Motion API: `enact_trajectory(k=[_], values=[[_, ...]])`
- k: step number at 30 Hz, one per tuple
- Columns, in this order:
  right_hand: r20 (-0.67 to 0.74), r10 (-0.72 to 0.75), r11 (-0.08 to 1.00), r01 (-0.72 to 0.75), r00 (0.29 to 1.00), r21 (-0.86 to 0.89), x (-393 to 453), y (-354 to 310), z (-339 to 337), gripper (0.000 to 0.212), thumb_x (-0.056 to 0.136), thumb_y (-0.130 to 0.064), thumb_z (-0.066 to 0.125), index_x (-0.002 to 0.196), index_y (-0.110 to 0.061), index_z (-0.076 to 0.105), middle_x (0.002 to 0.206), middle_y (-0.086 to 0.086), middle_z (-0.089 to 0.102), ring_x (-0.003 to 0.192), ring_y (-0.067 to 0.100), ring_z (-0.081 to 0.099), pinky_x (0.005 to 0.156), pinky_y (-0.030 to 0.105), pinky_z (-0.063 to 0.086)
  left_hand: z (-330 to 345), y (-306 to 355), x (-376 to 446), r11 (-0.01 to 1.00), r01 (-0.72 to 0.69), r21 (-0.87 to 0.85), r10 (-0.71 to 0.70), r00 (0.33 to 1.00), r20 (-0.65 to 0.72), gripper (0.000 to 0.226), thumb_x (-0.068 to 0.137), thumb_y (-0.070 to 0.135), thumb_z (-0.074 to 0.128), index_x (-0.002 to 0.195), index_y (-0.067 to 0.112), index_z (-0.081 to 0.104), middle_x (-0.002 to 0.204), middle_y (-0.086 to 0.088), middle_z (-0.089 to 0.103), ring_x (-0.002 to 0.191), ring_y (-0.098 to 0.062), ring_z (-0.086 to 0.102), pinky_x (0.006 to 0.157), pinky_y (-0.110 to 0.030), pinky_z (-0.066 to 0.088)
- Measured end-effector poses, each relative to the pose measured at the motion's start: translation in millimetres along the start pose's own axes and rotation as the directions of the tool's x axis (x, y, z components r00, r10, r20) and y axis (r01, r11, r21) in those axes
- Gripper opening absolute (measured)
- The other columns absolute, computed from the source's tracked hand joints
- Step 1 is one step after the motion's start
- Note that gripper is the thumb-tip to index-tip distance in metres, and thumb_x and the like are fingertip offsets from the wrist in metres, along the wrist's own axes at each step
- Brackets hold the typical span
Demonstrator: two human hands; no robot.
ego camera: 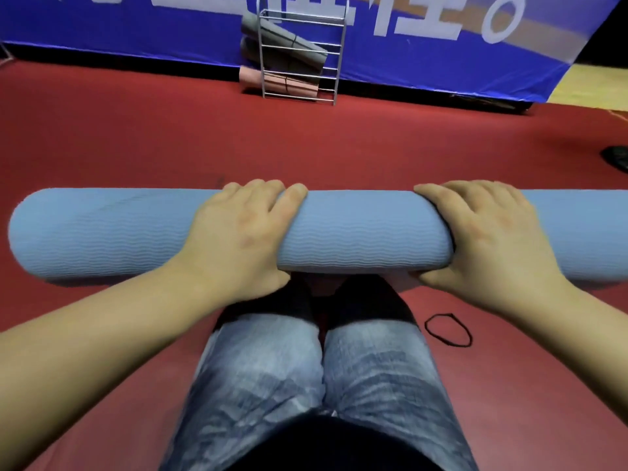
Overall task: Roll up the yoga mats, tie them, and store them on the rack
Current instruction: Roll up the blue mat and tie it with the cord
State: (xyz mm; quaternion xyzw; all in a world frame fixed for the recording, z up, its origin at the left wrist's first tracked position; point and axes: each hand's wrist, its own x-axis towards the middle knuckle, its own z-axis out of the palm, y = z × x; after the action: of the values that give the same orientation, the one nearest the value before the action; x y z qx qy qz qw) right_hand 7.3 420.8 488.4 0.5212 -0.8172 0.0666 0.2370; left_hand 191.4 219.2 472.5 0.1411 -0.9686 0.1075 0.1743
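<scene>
Blue yoga mat was fully rolled, lying crosswise on the red floor just beyond the person's knees. Left hand and right hand both gripped the roll from above, fingers curled over the far side, thumbs under the near edge. No tie on it yet as far as could be seen; a black band loop lay on the floor near right, beside the right knee. Wire rack stood far centre, already holding grey rolled mats up top and a pink rolled mat low. Judged: rolling done, tying and racking left for this one. Room: red matting, blue banner across the far wall, a dark object at far right, too cut off to identify.
</scene>
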Motion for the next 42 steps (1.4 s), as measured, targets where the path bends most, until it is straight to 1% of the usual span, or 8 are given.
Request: enact_trajectory(k=[10,14,20,24,28,32,37,42], values=[[0.341,-0.036,0.999,0.033,0.939,0.014,-73,-26,-5,0.095,0.040,-0.060,0.069,0.122,-0.013,0.059,0.099,0.007,0.066,0.088,0.034,0.063,0.079,0.044,0.050,9,30,-68,0.994,-0.013,-0.110,0.039,0.971,0.235,0.089,0.034,0.055,0.068,0.113,0.018,0.051,0.091,0.002,0.065,0.076,-0.022,0.066,0.067,-0.031,0.052],[0.548,-0.051,0.999,0.037,0.835,0.037,-99,-35,19,0.113,0.034,-0.071,0.060,0.131,-0.012,0.052,0.100,0.004,0.067,0.087,0.029,0.067,0.077,0.042,0.053,24,41,-75,0.979,-0.036,-0.201,0.133,0.860,0.493,0.084,0.055,0.057,0.067,0.128,0.029,0.039,0.112,0.010,0.058,0.102,-0.016,0.060,0.085,-0.028,0.046],[0.522,-0.069,0.996,0.031,0.850,0.082,-114,-56,31,0.120,0.034,-0.075,0.067,0.136,-0.016,0.041,0.117,0.011,0.061,0.104,0.033,0.061,0.087,0.051,0.051,33,39,-60,0.963,-0.014,-0.269,0.175,0.791,0.586,0.080,0.055,0.060,0.071,0.120,0.034,0.033,0.109,0.012,0.055,0.100,-0.014,0.055,0.078,-0.026,0.041],[0.537,-0.052,0.989,-0.030,0.842,0.143,-102,-55,43,0.113,0.036,-0.073,0.071,0.132,-0.020,0.045,0.111,0.006,0.060,0.096,0.030,0.062,0.084,0.046,0.051,34,35,-45,0.964,0.027,-0.263,0.171,0.697,0.697,0.100,0.053,0.058,0.078,0.133,0.030,0.025,0.125,0.006,0.049,0.114,-0.017,0.050,0.093,-0.030,0.043],[0.691,-0.097,0.979,-0.054,0.717,0.194,-81,-49,42,0.109,0.057,-0.073,0.067,0.147,-0.035,0.016,0.134,-0.009,0.039,0.124,0.018,0.040,0.106,0.034,0.028,30,46,-52,0.978,-0.048,-0.203,0.166,0.769,0.618,0.104,0.063,0.065,0.070,0.142,0.025,0.015,0.134,0.001,0.031,0.126,-0.018,0.033,0.107,-0.032,0.026],[0.751,-0.108,0.976,-0.075,0.651,0.205,-65,-44,44,0.108,0.059,-0.072,0.067,0.147,-0.036,0.014,0.135,-0.008,0.040,0.123,0.018,0.041,0.106,0.034,0.030,38,49,-51,0.973,-0.017,-0.229,0.158,0.773,0.614,0.096,0.067,0.067,0.066,0.139,0.026,0.018,0.130,0.002,0.032,0.123,-0.018,0.032,0.107,-0.034,0.024],[0.666,-0.153,0.977,0.011,0.730,0.212,-59,-53,29,0.105,0.062,-0.074,0.064,0.146,-0.035,0.014,0.140,-0.010,0.031,0.129,0.015,0.033,0.108,0.030,0.027,42,37,-30,0.945,0.071,-0.318,0.180,0.699,0.692,0.094,0.063,0.061,0.074,0.135,0.026,0.026,0.130,0.002,0.038,0.122,-0.019,0.037,0.104,-0.036,0.030],[0.661,-0.124,0.987,0.027,0.740,0.156,-54,-65,49,0.107,0.058,-0.074,0.067,0.143,-0.029,0.020,0.134,-0.004,0.036,0.122,0.021,0.037,0.104,0.038,0.031,46,29,-10,0.923,0.174,-0.345,0.167,0.626,0.762,0.091,0.063,0.057,0.078,0.134,0.026,0.031,0.132,0.001,0.042,0.123,-0.020,0.039,0.105,-0.034,0.033]])
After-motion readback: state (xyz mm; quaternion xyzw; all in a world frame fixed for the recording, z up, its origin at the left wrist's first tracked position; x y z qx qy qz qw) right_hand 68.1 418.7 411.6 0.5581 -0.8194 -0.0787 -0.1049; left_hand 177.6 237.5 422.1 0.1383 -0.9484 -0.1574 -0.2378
